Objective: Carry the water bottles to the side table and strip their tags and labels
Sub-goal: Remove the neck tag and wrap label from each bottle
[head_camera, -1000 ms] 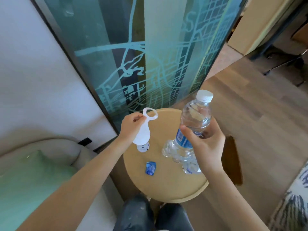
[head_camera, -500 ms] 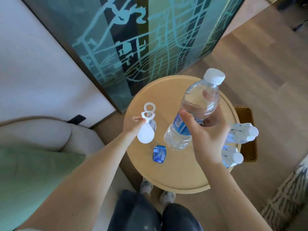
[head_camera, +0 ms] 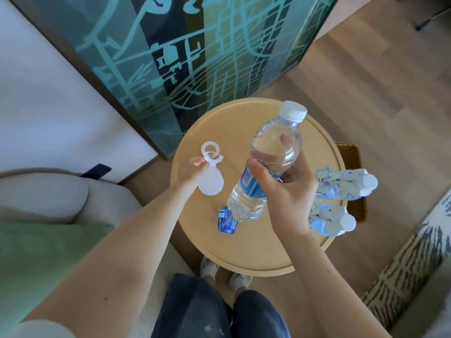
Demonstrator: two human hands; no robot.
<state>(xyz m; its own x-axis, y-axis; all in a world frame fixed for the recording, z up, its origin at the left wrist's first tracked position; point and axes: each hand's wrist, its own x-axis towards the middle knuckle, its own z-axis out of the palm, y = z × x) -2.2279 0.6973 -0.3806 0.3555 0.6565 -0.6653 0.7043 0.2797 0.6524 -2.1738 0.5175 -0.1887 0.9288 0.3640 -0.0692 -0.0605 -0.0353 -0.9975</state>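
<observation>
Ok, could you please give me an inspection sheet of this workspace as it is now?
Surface: round wooden side table with a raised rim.
Job's things: water bottle, labelled, held tilted above the table; white tag, off the bottle; two more bottles at the table's right edge.
Clutter: crumpled blue label lying on the table.
Grippers: left hand pinches the tag; right hand grips the bottle.
Cables: nothing seen.
Surroundings: patterned glass panel, sofa, wood floor.
</observation>
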